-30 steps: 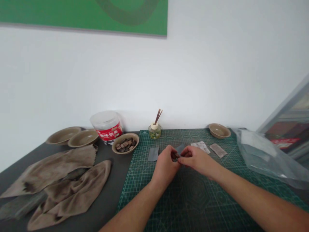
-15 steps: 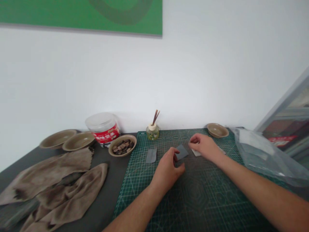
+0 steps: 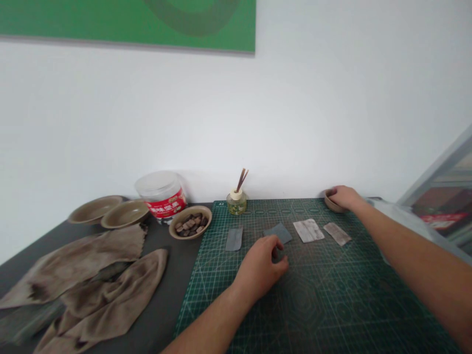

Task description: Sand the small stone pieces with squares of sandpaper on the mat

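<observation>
My left hand [image 3: 262, 266] rests on the green cutting mat [image 3: 317, 295] with fingers curled round a small dark piece, just below a dark grey sheet [image 3: 278, 232]. My right hand [image 3: 342, 196] reaches to the mat's far right corner and covers a small tan bowl [image 3: 329, 203]; its fingers curl over the rim. Between the hands lie a pale worn sheet [image 3: 309, 229] and a brownish strip [image 3: 337, 233]. A grey strip [image 3: 234, 238] lies to the left of my left hand.
A reed diffuser [image 3: 236, 199] stands at the mat's back edge. Left of it are a bowl of brown pieces [image 3: 190, 222], a red-labelled tub [image 3: 162, 196], two empty bowls [image 3: 110, 212] and stained cloths [image 3: 88, 275]. A clear plastic bag [image 3: 405, 216] lies at the right.
My right hand left the left hand, passed over the pale sheet and reached the far tan bowl. My left hand stayed low on the mat, fingers curled.
</observation>
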A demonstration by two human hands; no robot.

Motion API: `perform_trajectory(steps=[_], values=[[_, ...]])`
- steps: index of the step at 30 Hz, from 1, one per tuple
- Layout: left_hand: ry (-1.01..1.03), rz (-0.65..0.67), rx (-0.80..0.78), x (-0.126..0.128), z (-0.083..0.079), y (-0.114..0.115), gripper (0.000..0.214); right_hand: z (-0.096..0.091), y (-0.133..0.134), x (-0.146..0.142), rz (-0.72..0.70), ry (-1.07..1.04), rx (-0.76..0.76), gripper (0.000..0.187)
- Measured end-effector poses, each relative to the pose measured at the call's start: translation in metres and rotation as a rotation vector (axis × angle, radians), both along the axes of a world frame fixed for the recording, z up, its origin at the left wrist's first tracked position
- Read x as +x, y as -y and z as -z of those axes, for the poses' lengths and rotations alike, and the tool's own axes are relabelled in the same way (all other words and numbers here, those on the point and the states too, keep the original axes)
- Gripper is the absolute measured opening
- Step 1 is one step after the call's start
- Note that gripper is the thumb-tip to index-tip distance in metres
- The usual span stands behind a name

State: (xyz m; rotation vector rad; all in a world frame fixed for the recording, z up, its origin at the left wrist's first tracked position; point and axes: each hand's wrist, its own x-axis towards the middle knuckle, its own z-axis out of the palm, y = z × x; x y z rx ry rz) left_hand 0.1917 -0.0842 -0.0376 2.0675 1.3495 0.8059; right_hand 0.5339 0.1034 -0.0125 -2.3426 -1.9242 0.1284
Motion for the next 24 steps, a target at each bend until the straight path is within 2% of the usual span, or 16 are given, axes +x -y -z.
perform_trajectory(steps=[5, 8, 10, 13, 15, 17, 21, 24], values=[[-0.010, 0.019, 0.016, 0.000, 0.000, 0.001, 0.011, -0.005, -0.001, -0.004, -0.070, 0.010, -0.115, 0.017], [-0.006, 0.030, 0.034, 0.000, 0.001, 0.001, 0.009, -0.013, 0.004, -0.007, -0.084, 0.032, -0.128, 0.014], [0.001, 0.041, 0.037, 0.000, 0.001, 0.002, 0.006, -0.022, 0.009, -0.011, -0.083, 0.058, -0.088, 0.016], [0.007, 0.088, 0.017, 0.000, -0.002, 0.004, 0.006, -0.042, 0.021, -0.029, -0.091, 0.095, 0.056, 0.025], [0.005, 0.141, 0.000, 0.000, -0.005, 0.007, 0.010, -0.056, 0.038, -0.052, -0.150, 0.086, 0.167, 0.028], [-0.001, 0.194, -0.016, -0.001, -0.008, 0.009, 0.011, -0.068, 0.063, -0.085, -0.376, -0.033, 0.280, 0.021], [-0.008, 0.276, -0.037, -0.002, -0.011, 0.013, 0.009, -0.078, 0.115, -0.170, -0.723, -0.256, 0.244, 0.013], [0.014, 0.304, -0.025, -0.001, -0.012, 0.014, 0.007, -0.075, 0.133, -0.240, -0.980, -0.318, 0.198, 0.010]])
